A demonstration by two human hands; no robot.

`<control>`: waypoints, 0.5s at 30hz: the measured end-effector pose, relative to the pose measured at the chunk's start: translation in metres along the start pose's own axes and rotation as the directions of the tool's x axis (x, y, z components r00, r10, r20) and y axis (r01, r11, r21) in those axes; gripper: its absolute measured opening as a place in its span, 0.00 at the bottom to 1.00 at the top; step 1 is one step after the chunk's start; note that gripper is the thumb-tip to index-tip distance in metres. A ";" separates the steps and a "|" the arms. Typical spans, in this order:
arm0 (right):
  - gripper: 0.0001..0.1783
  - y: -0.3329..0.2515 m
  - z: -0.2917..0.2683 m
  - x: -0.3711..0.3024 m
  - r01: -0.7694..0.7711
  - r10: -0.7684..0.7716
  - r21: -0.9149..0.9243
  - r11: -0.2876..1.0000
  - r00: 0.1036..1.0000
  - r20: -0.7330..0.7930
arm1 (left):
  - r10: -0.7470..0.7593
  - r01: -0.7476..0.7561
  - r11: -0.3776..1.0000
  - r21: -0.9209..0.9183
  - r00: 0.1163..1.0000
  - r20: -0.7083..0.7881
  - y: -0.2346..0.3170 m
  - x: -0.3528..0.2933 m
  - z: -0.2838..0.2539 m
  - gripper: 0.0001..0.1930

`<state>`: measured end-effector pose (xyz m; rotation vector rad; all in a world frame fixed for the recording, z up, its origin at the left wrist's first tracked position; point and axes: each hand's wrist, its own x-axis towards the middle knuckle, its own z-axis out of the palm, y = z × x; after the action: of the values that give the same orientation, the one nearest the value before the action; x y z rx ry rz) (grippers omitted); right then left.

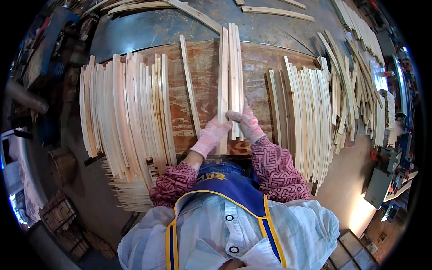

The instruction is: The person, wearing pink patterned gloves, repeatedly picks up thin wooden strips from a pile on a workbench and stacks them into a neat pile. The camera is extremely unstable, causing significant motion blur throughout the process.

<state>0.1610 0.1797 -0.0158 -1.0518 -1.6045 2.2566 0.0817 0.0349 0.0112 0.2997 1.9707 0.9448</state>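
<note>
In pink-and-white work gloves, both my hands meet at the near ends of several long pale wooden strips in the middle of the bench. My left hand (211,136) closes around a wooden strip (222,72), which runs straight away from me. My right hand (246,125) wraps the near part of a small bundle of wooden strips (234,67) just to its right, the thumb bent across the top. A lone strip (189,81) lies slightly slanted on the brown plywood board (204,63), left of my hands.
Side-by-side rows of wooden strips lie to the left (128,103) and right (310,108). Crossed loose strips (355,85) are heaped farther right. Beyond the plywood, a blue-grey metal surface (144,29) carries more strips. A basket (63,166) stands on the floor at left.
</note>
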 end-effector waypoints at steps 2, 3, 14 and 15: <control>0.52 0.001 -0.005 -0.005 -0.043 0.036 0.108 0.993 0.997 0.064 | 0.087 -0.034 0.867 -0.497 0.993 0.084 -0.004 -0.014 -0.011 0.24; 0.52 0.003 -0.008 -0.009 -0.070 0.056 0.160 0.985 0.994 0.092 | -0.021 0.072 0.795 -0.602 0.996 0.091 -0.001 -0.024 -0.017 0.21; 0.48 0.003 0.057 0.018 0.024 0.400 -0.932 0.362 0.899 0.178 | -0.052 0.021 0.994 -0.106 0.953 -0.300 -0.084 0.023 -0.051 0.29; 0.48 -0.006 0.062 0.020 0.103 0.356 -0.967 0.233 0.916 0.184 | -0.091 0.033 0.967 -0.253 0.971 -0.221 -0.087 0.027 -0.054 0.26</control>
<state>0.1053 0.1455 -0.0084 -0.9044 -3.4380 1.2755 0.0360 -0.0363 -0.0520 -0.0159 2.0285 1.2158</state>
